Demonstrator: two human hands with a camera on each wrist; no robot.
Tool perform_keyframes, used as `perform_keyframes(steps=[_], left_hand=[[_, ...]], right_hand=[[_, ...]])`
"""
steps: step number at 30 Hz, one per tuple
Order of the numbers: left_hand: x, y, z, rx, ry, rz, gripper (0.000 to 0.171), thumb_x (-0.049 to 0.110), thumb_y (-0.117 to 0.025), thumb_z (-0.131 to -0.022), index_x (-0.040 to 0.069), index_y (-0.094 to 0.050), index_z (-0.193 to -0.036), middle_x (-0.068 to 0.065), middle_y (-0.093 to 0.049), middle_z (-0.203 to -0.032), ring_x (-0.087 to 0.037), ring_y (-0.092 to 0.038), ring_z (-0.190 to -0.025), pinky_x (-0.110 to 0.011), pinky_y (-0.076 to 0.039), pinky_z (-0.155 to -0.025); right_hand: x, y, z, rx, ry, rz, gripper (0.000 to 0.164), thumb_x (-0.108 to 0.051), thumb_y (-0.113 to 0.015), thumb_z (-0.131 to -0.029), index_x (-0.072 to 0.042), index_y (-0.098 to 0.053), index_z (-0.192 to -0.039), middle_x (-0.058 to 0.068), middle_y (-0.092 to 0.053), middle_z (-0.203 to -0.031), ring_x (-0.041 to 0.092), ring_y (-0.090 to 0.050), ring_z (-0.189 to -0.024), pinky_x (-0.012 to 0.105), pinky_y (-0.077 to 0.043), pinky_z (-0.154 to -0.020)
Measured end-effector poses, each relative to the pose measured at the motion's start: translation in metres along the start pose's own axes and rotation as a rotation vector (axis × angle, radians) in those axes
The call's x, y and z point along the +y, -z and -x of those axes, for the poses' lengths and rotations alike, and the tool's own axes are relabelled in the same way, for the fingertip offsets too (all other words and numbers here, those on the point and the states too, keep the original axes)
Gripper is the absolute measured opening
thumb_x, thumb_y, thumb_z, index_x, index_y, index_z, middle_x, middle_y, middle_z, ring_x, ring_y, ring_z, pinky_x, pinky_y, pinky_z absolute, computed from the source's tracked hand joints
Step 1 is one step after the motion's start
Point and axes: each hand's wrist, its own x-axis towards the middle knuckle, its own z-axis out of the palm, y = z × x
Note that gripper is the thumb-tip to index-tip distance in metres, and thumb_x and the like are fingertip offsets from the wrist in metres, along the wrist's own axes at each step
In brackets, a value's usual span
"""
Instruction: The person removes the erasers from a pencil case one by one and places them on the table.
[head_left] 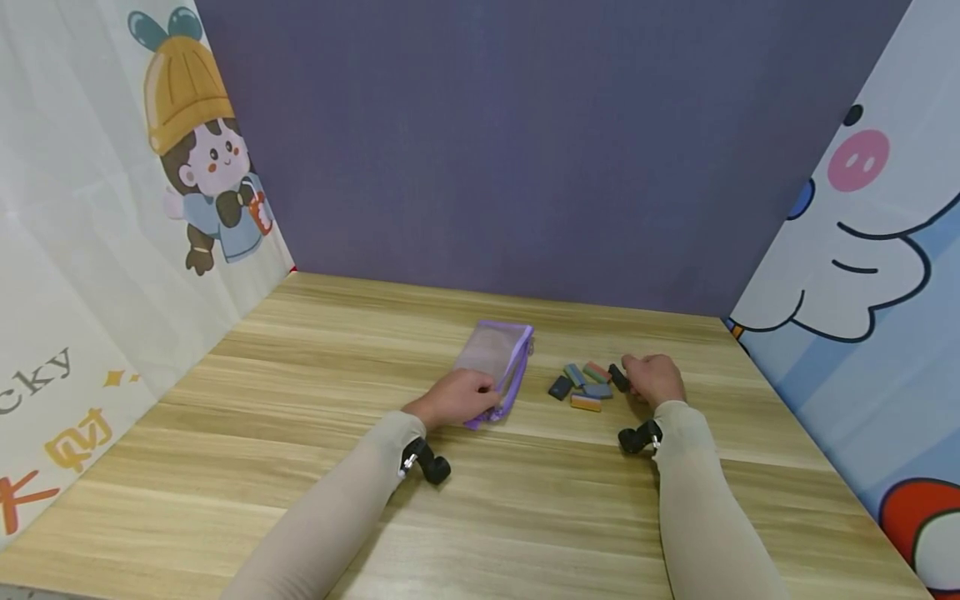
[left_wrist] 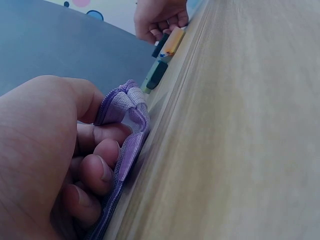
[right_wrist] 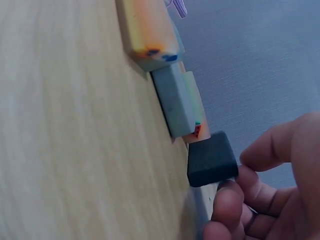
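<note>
My left hand (head_left: 460, 397) grips the near end of a purple mesh zipper pouch (head_left: 491, 348), which lies on the table. In the left wrist view, the thumb and fingers curl about the pouch's fabric edge (left_wrist: 131, 155), and its mouth gapes a little. To the right, my right hand (head_left: 655, 379) pinches one end of a black eraser (right_wrist: 212, 160) between thumb and fingertips. Beside it lies a loose group of small erasers: an orange one (head_left: 586, 402), a grey-blue one (head_left: 597, 390), a red-green one (head_left: 597, 372), a blue-green one (head_left: 574, 375) and another black one (head_left: 560, 387).
The wood-grain table (head_left: 300, 400) meets a dark upright panel (head_left: 525, 150) at the back. Printed cartoon cloths hang at the left (head_left: 90, 208) and right (head_left: 885, 275). Each wrist wears a black camera mount, the left mount (head_left: 429, 463) and the right mount (head_left: 640, 436).
</note>
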Motion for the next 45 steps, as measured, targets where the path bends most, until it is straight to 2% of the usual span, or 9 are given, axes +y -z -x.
perform_keyframes(steps=[8, 22, 27, 34, 45], left_hand=[[0.002, 0.002, 0.001, -0.002, 0.001, -0.005, 0.034, 0.03, -0.058, -0.093, 0.021, -0.045, -0.064, 0.011, -0.046, -0.054, -0.006, -0.045, -0.05, -0.025, -0.039, -0.051], [0.005, 0.006, 0.002, -0.031, -0.002, 0.048, 0.034, 0.028, -0.06, -0.095, 0.019, -0.048, -0.065, 0.009, -0.05, -0.057, -0.007, -0.047, -0.052, -0.026, -0.041, -0.052], [0.005, 0.006, 0.003, -0.036, -0.004, 0.056, 0.034, 0.028, -0.06, -0.095, 0.019, -0.048, -0.064, 0.01, -0.05, -0.056, -0.006, -0.047, -0.052, -0.025, -0.041, -0.052], [0.007, 0.008, 0.004, -0.056, 0.023, 0.098, 0.033, 0.028, -0.06, -0.096, 0.018, -0.05, -0.065, 0.008, -0.053, -0.058, -0.007, -0.049, -0.052, -0.025, -0.043, -0.051], [0.01, 0.006, 0.003, -0.053, 0.058, 0.089, 0.034, 0.03, -0.059, -0.096, 0.018, -0.049, -0.066, 0.007, -0.053, -0.058, -0.008, -0.048, -0.05, -0.026, -0.043, -0.05]], right_hand=[[0.0, 0.001, 0.003, 0.002, 0.009, 0.013, 0.043, -0.04, -0.044, -0.097, -0.004, -0.064, -0.082, 0.005, -0.063, -0.064, 0.022, -0.058, -0.061, 0.034, -0.044, -0.054], [-0.003, -0.002, 0.004, 0.079, 0.006, -0.056, 0.04, -0.04, -0.046, -0.098, -0.008, -0.059, -0.079, 0.003, -0.06, -0.063, 0.023, -0.057, -0.062, 0.036, -0.045, -0.06], [-0.004, -0.003, 0.006, 0.089, 0.03, -0.066, 0.04, -0.038, -0.045, -0.098, -0.004, -0.064, -0.088, 0.003, -0.062, -0.066, 0.023, -0.057, -0.064, 0.036, -0.045, -0.061], [-0.005, -0.001, 0.005, 0.092, 0.013, -0.085, 0.042, -0.038, -0.045, -0.099, -0.002, -0.065, -0.102, 0.004, -0.065, -0.074, 0.021, -0.058, -0.066, 0.034, -0.046, -0.06], [-0.001, 0.002, 0.003, 0.139, -0.015, -0.045, 0.043, -0.041, -0.047, -0.098, -0.003, -0.066, -0.108, 0.008, -0.069, -0.085, 0.024, -0.059, -0.074, 0.035, -0.043, -0.065]])
